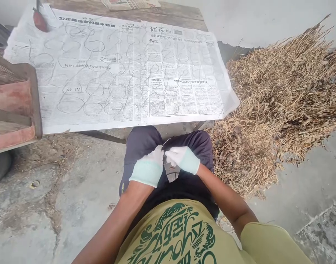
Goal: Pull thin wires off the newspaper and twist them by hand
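My left hand and my right hand, both in white gloves with pale green cuffs, meet above my lap. The fingers of each are closed in a pinch. Between them is a thin wire, its light-coloured end poking up past the left fingertips. A dark curved stretch of wire shows below the hands; whether it is the same piece I cannot tell. In front of my knees, newspaper sheets cover a table, and many thin dark wire pieces bent into loops with tails lie spread over them.
A screwdriver-like tool with a reddish handle lies at the table's far left. Folded paper rests on the bare wood behind. A wooden stool or bench stands close on the left. Dried stalks are heaped on the right.
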A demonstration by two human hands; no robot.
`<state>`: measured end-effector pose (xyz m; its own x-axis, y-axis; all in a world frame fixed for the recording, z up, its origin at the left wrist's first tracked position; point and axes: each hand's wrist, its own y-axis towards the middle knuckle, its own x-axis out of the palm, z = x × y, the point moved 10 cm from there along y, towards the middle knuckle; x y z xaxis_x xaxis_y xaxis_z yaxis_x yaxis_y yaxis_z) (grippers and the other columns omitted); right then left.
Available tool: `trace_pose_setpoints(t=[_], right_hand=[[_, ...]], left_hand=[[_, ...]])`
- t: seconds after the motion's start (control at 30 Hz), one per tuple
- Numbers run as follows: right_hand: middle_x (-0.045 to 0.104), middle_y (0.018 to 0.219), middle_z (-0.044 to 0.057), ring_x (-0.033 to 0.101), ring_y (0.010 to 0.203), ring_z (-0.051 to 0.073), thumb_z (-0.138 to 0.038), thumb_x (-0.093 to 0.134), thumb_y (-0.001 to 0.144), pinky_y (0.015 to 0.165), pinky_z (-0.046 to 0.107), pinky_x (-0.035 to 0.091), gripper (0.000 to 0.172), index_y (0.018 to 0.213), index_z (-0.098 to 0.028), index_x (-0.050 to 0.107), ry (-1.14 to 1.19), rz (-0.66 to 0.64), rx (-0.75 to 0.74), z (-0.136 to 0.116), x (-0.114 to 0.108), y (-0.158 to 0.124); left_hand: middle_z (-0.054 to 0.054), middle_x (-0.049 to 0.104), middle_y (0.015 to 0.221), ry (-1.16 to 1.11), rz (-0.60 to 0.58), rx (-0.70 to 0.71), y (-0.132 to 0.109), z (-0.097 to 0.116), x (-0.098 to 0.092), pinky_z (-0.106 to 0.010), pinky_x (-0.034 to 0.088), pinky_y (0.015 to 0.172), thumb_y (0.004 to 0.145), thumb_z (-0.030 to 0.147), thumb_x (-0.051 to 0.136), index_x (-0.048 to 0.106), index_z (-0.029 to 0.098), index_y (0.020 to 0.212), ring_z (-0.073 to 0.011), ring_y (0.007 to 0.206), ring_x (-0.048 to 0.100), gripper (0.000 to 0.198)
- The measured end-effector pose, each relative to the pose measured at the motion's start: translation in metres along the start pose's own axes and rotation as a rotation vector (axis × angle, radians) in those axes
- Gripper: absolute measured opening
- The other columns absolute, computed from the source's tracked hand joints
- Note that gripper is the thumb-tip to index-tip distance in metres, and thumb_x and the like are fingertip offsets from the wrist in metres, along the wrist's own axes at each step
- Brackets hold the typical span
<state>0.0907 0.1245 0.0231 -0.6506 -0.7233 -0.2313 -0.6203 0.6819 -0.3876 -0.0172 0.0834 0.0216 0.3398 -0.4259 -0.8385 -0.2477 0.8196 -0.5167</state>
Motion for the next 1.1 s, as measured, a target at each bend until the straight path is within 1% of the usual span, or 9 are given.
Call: trace_pose_setpoints(t=[0.13, 0.23, 0.4, 0.5, 0.63, 0.77, 0.87, 1.0, 1.1], right_hand=[[0.072, 0.075, 0.0, 0.068, 0.071, 0.012, -0.028, 0.061, 0.097, 0.072, 0.022, 0.051, 0.021, 0.086, -0.016, 0.076, 0.038, 0.005, -0.045, -0.004, -0.01, 0.005], [0.078, 0.1, 0.003, 0.072, 0.088, 0.014, -0.026, 0.069, 0.09, 0.089, 0.027, 0.054, 0.023, 0.109, -0.019, 0.079, 0.153, 0.046, -0.125, -0.011, -0.025, 0.009], [0.077, 0.082, 0.005, 0.07, 0.074, 0.016, -0.034, 0.068, 0.089, 0.079, 0.033, 0.059, 0.026, 0.099, -0.015, 0.082, 0.414, -0.053, -0.158, -0.008, -0.025, 0.012], [0.077, 0.08, 0.004, 0.07, 0.072, 0.016, -0.038, 0.072, 0.088, 0.077, 0.032, 0.059, 0.027, 0.095, -0.014, 0.082, 0.415, -0.085, -0.166, -0.005, -0.022, 0.011], [0.077, 0.078, 0.004, 0.069, 0.072, 0.015, -0.039, 0.072, 0.09, 0.076, 0.03, 0.058, 0.028, 0.095, -0.013, 0.081, 0.352, -0.193, -0.171, -0.009, -0.01, 0.014], [0.074, 0.073, 0.003, 0.066, 0.065, 0.013, -0.036, 0.069, 0.092, 0.066, 0.027, 0.055, 0.026, 0.094, -0.012, 0.079, 0.285, -0.246, -0.134, -0.008, -0.003, 0.029], [0.074, 0.077, 0.003, 0.065, 0.064, 0.013, -0.043, 0.065, 0.096, 0.063, 0.026, 0.052, 0.035, 0.108, -0.012, 0.077, 0.292, -0.206, -0.123, -0.004, -0.008, 0.036], [0.073, 0.082, 0.006, 0.066, 0.067, 0.013, -0.053, 0.06, 0.1, 0.067, 0.028, 0.054, 0.045, 0.107, -0.011, 0.075, 0.34, -0.118, -0.149, 0.001, -0.016, 0.024], [0.073, 0.078, 0.005, 0.065, 0.065, 0.013, -0.043, 0.063, 0.098, 0.066, 0.026, 0.053, 0.034, 0.099, -0.012, 0.076, 0.298, -0.073, -0.082, 0.012, -0.015, 0.013]], left_hand=[[-0.014, 0.079, 0.102, -0.095, -0.031, 0.06, -0.001, 0.002, 0.003, -0.032, 0.054, 0.079, 0.102, 0.024, 0.037, 0.067, 0.017, 0.132, -0.0259, 0.089, 0.077, 0.043], [-0.008, 0.08, 0.095, -0.417, -0.089, 0.103, -0.003, 0.001, 0.012, -0.031, 0.056, 0.083, 0.103, 0.029, 0.035, 0.071, 0.019, 0.12, -0.0208, 0.084, 0.075, 0.041], [-0.006, 0.077, 0.075, -0.891, -0.268, 0.14, -0.006, 0.003, 0.034, -0.033, 0.059, 0.07, 0.094, 0.056, 0.052, 0.073, 0.018, 0.091, -0.0199, 0.066, 0.071, 0.043], [-0.008, 0.076, 0.069, -0.964, -0.412, 0.168, -0.011, 0.007, 0.043, -0.035, 0.058, 0.065, 0.084, 0.066, 0.064, 0.071, 0.017, 0.077, -0.0201, 0.056, 0.068, 0.05], [-0.01, 0.078, 0.071, -0.922, -0.52, 0.172, -0.015, 0.006, 0.054, -0.035, 0.056, 0.065, 0.082, 0.064, 0.069, 0.073, 0.016, 0.077, -0.0221, 0.057, 0.071, 0.048], [-0.007, 0.076, 0.064, -0.901, -0.46, 0.085, -0.004, -0.002, 0.06, -0.034, 0.055, 0.062, 0.086, 0.053, 0.068, 0.07, 0.017, 0.073, -0.0208, 0.054, 0.069, 0.038], [-0.005, 0.076, 0.067, -0.948, -0.355, 0.007, 0.007, -0.007, 0.054, -0.033, 0.057, 0.065, 0.088, 0.048, 0.066, 0.07, 0.017, 0.082, -0.0196, 0.056, 0.069, 0.032], [-0.004, 0.077, 0.072, -0.999, -0.257, -0.057, 0.015, -0.012, 0.041, -0.032, 0.059, 0.071, 0.091, 0.04, 0.059, 0.072, 0.016, 0.101, -0.0186, 0.063, 0.072, 0.029], [-0.004, 0.078, 0.077, -1.033, -0.196, -0.036, 0.016, -0.013, 0.03, -0.032, 0.059, 0.072, 0.091, 0.04, 0.057, 0.072, 0.016, 0.103, -0.0182, 0.065, 0.072, 0.031]])
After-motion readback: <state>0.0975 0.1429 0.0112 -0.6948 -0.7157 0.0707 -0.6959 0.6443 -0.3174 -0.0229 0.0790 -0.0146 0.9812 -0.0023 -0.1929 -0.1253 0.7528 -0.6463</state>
